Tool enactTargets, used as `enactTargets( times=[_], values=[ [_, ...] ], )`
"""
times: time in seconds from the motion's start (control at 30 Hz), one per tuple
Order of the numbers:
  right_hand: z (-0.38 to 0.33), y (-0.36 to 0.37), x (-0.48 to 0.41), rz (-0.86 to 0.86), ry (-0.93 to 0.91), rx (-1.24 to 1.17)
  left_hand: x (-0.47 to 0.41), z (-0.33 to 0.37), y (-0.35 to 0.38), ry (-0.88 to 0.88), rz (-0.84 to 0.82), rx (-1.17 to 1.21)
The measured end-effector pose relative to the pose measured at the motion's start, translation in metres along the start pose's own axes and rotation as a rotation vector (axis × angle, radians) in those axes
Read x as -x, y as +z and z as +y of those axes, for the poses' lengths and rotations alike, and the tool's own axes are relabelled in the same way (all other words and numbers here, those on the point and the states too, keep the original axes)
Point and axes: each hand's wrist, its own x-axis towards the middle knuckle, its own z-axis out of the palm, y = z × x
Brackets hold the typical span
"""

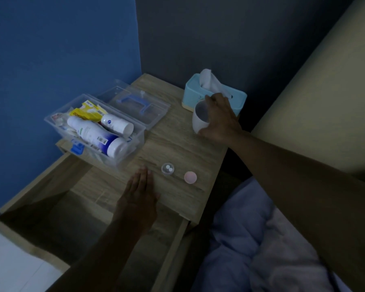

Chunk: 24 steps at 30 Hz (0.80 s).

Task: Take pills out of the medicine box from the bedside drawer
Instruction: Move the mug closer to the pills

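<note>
Nearest the camera, the bedside drawer [76, 224] stands pulled open below the wooden surface [177, 144], its inside dark. To the right of it lies rumpled pale bedding [261, 239].

The left hand [138, 197] rests palm down at the near edge of the surface, its fingers [144, 175] stretched out flat and close together, gripping nothing. Just beyond and right of those fingertips stands a small clear container [167, 169] with two white pills [169, 167] inside it. Right of that, a little apart, sits a round pink lid [190, 177].

Beyond and left of the left fingers sits the medicine box [97, 131], a clear plastic tub that overhangs the surface's left edge above the drawer. It is open and packed with two white bottles lying on their sides, a yellow packet and other packs. Its clear lid [135, 106], with a blue handle, lies just behind it on the surface.

Farther back on the right, the right hand [219, 119] reaches across the surface and its fingers [211, 102] wrap a white cup [200, 116], which tilts toward the left. Just behind those fingers stands a light blue tissue box [195, 89] with a white tissue sticking up, near the dark wall.
</note>
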Motion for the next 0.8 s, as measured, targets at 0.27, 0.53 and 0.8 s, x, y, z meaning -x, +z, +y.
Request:
enactTargets(
  times=[0.27,0.53,0.8],
  values=[
    [-0.031,-0.007,0.036,-0.099,-0.056,-0.089,-0.002,-0.002,-0.004,-0.019,-0.088,-0.124],
    [-0.038,0.005,0.057,-0.108,-0.067,-0.113,-0.005,-0.002,-0.002,-0.036,-0.107,-0.061],
    [-0.038,0.017,0.062,-0.112,-0.069,-0.089,-0.005,-0.005,0.001,-0.02,-0.08,-0.044]
  ],
)
